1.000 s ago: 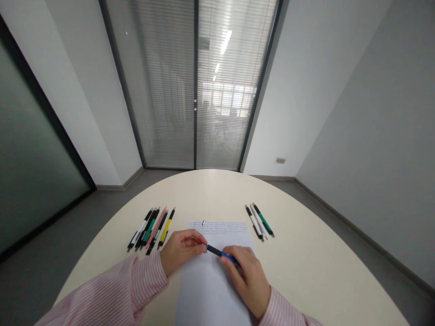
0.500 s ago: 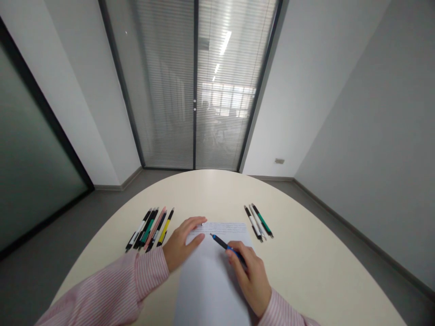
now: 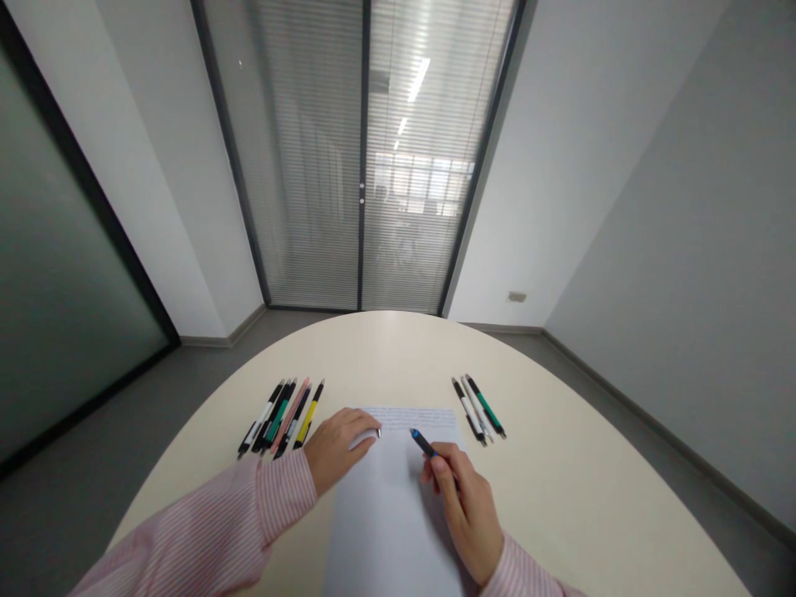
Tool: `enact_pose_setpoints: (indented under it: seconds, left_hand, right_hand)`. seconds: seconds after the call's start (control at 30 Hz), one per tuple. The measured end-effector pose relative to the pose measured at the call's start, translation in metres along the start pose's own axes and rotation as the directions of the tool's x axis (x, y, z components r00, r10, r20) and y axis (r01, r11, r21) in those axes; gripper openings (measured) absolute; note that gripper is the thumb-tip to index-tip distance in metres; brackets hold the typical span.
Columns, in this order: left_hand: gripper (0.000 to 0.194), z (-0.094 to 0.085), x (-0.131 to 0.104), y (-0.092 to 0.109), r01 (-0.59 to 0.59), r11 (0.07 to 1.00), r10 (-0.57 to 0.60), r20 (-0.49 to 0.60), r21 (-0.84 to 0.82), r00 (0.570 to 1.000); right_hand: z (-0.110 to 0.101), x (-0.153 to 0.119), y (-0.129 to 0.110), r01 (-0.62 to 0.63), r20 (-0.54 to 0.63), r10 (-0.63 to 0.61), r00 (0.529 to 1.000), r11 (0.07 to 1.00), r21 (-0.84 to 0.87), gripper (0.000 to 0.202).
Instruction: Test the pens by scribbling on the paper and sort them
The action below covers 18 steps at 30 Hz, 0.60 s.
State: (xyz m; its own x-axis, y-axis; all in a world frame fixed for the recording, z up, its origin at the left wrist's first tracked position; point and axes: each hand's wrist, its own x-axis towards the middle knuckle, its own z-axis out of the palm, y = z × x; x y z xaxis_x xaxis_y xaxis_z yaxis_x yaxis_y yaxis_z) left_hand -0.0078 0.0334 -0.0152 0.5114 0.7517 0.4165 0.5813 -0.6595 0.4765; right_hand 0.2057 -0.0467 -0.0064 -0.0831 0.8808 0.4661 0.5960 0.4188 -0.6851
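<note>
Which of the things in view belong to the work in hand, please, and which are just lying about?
In hand:
- blue-and-black pen, in the right hand
- small silver piece, at the left hand's fingertips
- text-bearing paper

Lying about:
- pens on the left
- three pens on the right

With our right hand (image 3: pixel 468 506) we hold a blue and black pen (image 3: pixel 424 444) above the paper (image 3: pixel 391 514) on our bench (image 3: pixel 560 464). Our left hand (image 3: pixel 339 448) is at a small metallic piece (image 3: pixel 378 432), between a row of pens (image 3: pixel 281 417) and three more pens (image 3: pixel 478 410).
</note>
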Motion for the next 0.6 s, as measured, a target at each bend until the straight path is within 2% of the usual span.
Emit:
enact_pose_setpoints:
  seconds: [0.27, 0.33, 0.43, 0.6]
  left_hand:
    - [0.011, -0.008, 0.000, 0.011, 0.026, 0.998, -0.029, -0.045, -0.064, 0.999]
    - [0.011, -0.008, -0.001, 0.013, 0.037, 0.994, -0.039, -0.024, -0.099, 0.999]
    - [0.007, -0.009, -0.001, 0.013, 0.085, 0.981, -0.083, 0.019, -0.176, 0.996]
    - [0.008, -0.013, 0.001, 0.014, 0.190, 0.943, -0.202, -0.015, -0.272, 0.979]
  right_hand:
    - [0.002, 0.004, 0.004, 0.019, 0.023, -0.016, 1.000, 0.990, -0.143, 0.020]
    - [0.003, 0.004, 0.004, 0.020, 0.027, -0.016, 1.000, 0.988, -0.154, 0.020]
    - [0.002, 0.005, 0.003, 0.027, 0.034, -0.022, 0.999, 0.987, -0.161, 0.020]
    - [0.002, 0.004, 0.004, 0.032, 0.071, -0.021, 0.997, 0.987, -0.161, 0.018]
